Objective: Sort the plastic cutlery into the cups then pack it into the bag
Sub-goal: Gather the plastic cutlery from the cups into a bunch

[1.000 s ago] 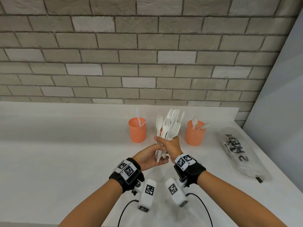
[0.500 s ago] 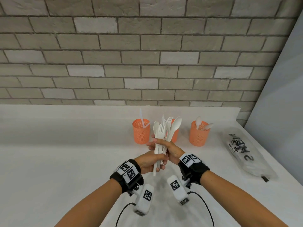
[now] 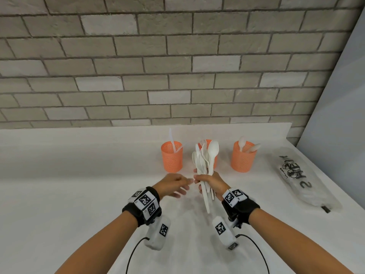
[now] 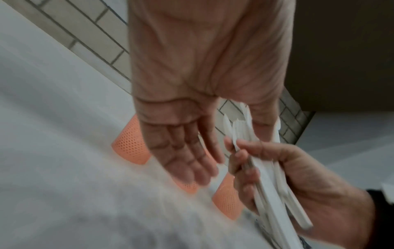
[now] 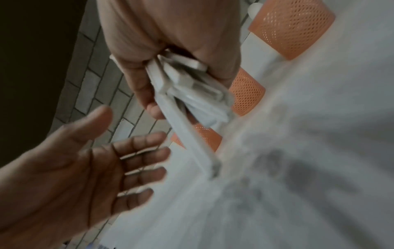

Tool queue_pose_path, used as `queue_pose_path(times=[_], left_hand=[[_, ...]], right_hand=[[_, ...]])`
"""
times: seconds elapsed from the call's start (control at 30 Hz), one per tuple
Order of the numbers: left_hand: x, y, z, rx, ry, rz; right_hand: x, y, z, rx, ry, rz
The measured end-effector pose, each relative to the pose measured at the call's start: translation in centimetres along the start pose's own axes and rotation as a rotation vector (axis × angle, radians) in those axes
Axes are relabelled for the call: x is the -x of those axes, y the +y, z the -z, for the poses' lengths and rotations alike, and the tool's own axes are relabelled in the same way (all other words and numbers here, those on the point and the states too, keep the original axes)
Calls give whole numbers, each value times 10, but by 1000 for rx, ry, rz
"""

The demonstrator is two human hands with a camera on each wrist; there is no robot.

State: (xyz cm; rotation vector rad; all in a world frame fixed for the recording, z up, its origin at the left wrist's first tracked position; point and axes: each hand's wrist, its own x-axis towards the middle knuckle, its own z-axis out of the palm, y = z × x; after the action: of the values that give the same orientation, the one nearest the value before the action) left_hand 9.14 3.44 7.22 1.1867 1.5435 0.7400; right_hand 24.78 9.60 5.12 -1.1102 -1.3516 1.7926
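Note:
My right hand (image 3: 209,182) grips a bundle of white plastic cutlery (image 3: 206,161) upright above the counter, spoon and fork heads up, handles sticking out below the fist. The right wrist view shows the handle ends (image 5: 192,94) fanned out under the curled fingers. My left hand (image 3: 174,184) hovers just left of the bundle with straight fingers, holding nothing; its open palm (image 4: 181,151) shows in the left wrist view. Three orange mesh cups stand behind: the left cup (image 3: 171,157) with a knife, the middle cup (image 3: 215,161) mostly hidden by the bundle, the right cup (image 3: 243,158) with spoons.
A clear plastic bag (image 3: 302,178) with black print lies on the white counter (image 3: 79,184) at the right, near a grey panel (image 3: 339,115). A brick wall (image 3: 158,66) rises behind the cups. Cables hang from both wrist cameras.
My left hand has let go of the cutlery handles and drawn away to the left, fingers now straight. The right hand keeps the bundle, lowered slightly and tilted.

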Motion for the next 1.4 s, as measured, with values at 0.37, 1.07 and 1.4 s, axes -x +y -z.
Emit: queue_pose_path(times=[0.37, 1.07, 1.4], left_hand=[[-52, 42, -28, 46, 351, -214], [-98, 80, -65, 396, 437, -168], [-101, 74, -61, -113, 636, -266]], right_hand=[[-25, -5, 18, 52, -112, -66], [-63, -11, 85, -63, -308, -43], [-60, -9, 79, -133, -390, -22]])
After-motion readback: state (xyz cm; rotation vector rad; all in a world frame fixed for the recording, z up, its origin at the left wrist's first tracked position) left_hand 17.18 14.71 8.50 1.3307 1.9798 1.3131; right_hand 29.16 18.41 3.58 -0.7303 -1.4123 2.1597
